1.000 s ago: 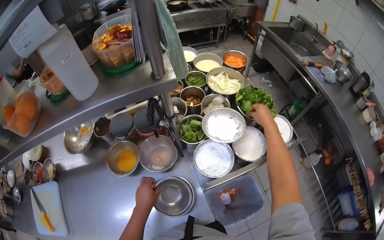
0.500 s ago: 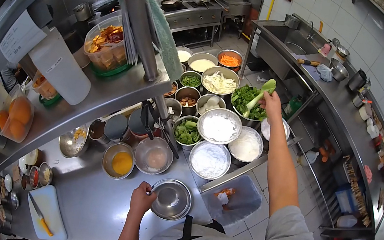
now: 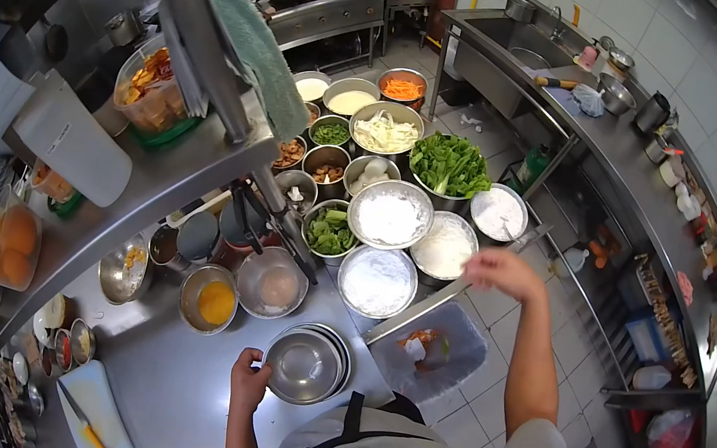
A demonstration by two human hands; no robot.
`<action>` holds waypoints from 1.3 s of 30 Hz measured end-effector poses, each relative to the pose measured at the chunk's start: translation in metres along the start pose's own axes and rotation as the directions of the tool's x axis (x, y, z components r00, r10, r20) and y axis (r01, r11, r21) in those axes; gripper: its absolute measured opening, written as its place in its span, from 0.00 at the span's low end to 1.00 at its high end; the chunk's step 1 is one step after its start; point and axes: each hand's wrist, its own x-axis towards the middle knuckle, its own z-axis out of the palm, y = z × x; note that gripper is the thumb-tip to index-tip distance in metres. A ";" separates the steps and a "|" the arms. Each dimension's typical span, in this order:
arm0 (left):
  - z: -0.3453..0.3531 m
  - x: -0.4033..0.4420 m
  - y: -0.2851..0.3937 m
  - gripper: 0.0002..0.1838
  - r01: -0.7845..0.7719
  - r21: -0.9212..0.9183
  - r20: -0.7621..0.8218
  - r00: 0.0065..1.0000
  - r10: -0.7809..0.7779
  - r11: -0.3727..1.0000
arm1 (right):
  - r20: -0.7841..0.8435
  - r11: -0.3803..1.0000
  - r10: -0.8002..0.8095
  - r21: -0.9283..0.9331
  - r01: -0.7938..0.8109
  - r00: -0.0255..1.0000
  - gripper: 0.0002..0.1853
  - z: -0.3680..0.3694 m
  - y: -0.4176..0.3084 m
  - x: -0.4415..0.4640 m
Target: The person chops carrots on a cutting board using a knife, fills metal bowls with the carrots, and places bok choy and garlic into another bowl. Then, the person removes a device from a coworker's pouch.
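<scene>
And there's the left hand (image 3: 250,378), grip clenched on the rim of the stacked metal bowls (image 3: 303,367), which sit on the near side of the desk (image 3: 188,385)! Over on the right, the right hand (image 3: 502,274) is a blur, grip looking released, near the white powder (image 3: 443,246). Farther back, leafy greens (image 3: 450,165) heap high; near left, a knife (image 3: 84,420) lies on the cutting board (image 3: 112,405).

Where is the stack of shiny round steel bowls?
In the head view, the stack sits low centre on the steel counter, between the person's left hand, touching its rim, and the translucent plastic bin.
</scene>
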 end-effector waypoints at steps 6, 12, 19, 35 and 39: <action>0.004 -0.002 0.007 0.07 -0.033 -0.044 0.015 0.999 0.034 0.998 | -0.516 0.992 -0.097 0.024 0.127 0.851 0.12 -0.006 -0.014 0.152; 0.003 -0.021 0.005 0.06 -0.035 -0.106 -0.071 0.997 0.027 0.994 | -0.602 0.947 0.254 -0.004 -0.321 0.757 0.10 -0.018 -0.002 0.257; -0.006 -0.038 -0.021 0.07 0.031 -0.325 -0.161 0.983 -0.088 0.945 | -0.491 0.930 0.309 -0.022 -0.366 0.814 0.11 -0.031 0.003 0.279; -0.007 -0.047 -0.019 0.07 0.016 -0.385 -0.130 0.989 -0.072 0.923 | -0.490 0.927 0.332 0.012 -0.375 0.806 0.09 -0.020 -0.014 0.252; -0.007 -0.045 -0.021 0.08 0.031 -0.372 -0.111 0.991 -0.077 0.928 | -0.483 0.892 0.374 -0.044 -0.449 0.791 0.09 -0.018 -0.008 0.277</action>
